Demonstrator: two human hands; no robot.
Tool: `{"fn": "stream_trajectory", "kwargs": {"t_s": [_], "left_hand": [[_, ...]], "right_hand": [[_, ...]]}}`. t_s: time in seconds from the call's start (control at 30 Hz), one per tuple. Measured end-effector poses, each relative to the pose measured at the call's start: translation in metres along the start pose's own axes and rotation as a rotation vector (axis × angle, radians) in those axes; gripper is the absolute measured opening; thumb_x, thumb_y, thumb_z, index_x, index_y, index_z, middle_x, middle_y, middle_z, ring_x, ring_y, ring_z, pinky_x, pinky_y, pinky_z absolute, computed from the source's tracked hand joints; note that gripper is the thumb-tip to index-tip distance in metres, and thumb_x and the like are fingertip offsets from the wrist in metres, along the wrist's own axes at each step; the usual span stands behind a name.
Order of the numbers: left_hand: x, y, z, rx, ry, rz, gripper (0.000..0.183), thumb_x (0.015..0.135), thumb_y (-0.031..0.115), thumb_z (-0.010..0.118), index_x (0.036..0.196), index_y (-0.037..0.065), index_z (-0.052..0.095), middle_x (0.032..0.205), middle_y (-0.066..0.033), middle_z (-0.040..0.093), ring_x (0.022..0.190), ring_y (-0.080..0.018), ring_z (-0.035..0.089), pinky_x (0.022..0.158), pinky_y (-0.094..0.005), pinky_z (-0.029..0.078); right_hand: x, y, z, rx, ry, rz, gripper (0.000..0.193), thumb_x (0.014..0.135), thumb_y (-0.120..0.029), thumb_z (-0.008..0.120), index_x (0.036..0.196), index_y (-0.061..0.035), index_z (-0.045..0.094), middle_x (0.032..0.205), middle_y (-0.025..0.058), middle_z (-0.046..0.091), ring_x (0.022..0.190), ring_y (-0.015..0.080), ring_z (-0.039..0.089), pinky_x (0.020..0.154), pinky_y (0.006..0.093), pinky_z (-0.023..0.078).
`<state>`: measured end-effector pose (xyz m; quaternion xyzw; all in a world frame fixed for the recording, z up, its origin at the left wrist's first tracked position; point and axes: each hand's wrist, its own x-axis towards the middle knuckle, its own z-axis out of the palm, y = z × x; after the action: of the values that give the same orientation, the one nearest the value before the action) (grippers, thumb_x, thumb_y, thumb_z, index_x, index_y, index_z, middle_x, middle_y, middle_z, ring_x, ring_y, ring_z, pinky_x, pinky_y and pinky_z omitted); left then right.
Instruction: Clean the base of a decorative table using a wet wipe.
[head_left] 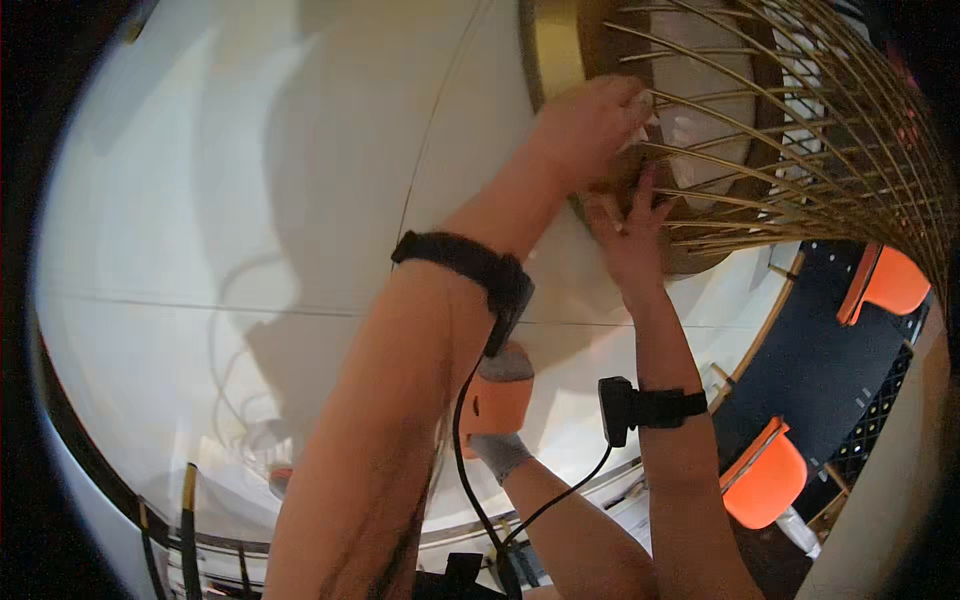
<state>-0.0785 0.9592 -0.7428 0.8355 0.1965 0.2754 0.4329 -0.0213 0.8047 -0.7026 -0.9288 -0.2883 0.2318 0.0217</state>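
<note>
White floor (330,210) filled most of my view. The base (557,60), round and gold-brown, lay toward the upper right, with thin rods (715,107) fanning out from it to the right. Two orange chairs (765,475) stood well apart from it, and my orange shoe (502,400) was on the floor between my arms.

A black strap (455,252) circled my left forearm, and a cable (463,420) ran down from it; I judged it best to keep that slack clear of the rods.

Both hands were at the near edge of the base, by the rods' feet. My left fingers (625,90) were curled; I couldn't tell whether they gripped anything. My right fingers (647,190) were spread at the edge, just below; whether they pressed or held it, I couldn't tell.

Close work there called, I thought, for the right to steady the base while the left worked with small, light strokes, never levering against a rod, since such slender ones would likely bend. Smallest was a white scrap (642,132) beside my left fingers, too blurred to name.
</note>
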Motion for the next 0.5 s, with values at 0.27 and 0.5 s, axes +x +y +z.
{"fn": "stream_trajectory", "kwargs": {"t_s": [0.27,0.5], "left_hand": [[-0.002,-0.010,0.000,0.383,-0.032,0.243,0.036,0.079,0.016,0.054,0.114,0.013,0.057,0.128,-0.0105,0.044,0.116,-0.0289,0.044,0.096,-0.0375,0.040],[0.032,-0.003,-0.004,0.531,-0.295,0.373,0.043,0.082,0.021,0.053,0.121,0.006,0.044,0.121,-0.0123,0.049,0.116,-0.0267,0.043,0.098,-0.0348,0.031]], "right_hand": [[-0.002,0.002,0.015,0.023,0.197,-0.136,0.095,0.077,-0.049,0.061,0.142,-0.0125,0.002,0.133,0.0432,0.001,0.125,0.0563,0.004,0.099,0.0608,0.010],[0.006,0.012,0.023,0.054,0.268,-0.141,0.102,0.069,-0.057,0.065,0.142,-0.0172,0.005,0.136,0.0397,-0.001,0.126,0.0547,0.000,0.098,0.0634,0.008]]}}
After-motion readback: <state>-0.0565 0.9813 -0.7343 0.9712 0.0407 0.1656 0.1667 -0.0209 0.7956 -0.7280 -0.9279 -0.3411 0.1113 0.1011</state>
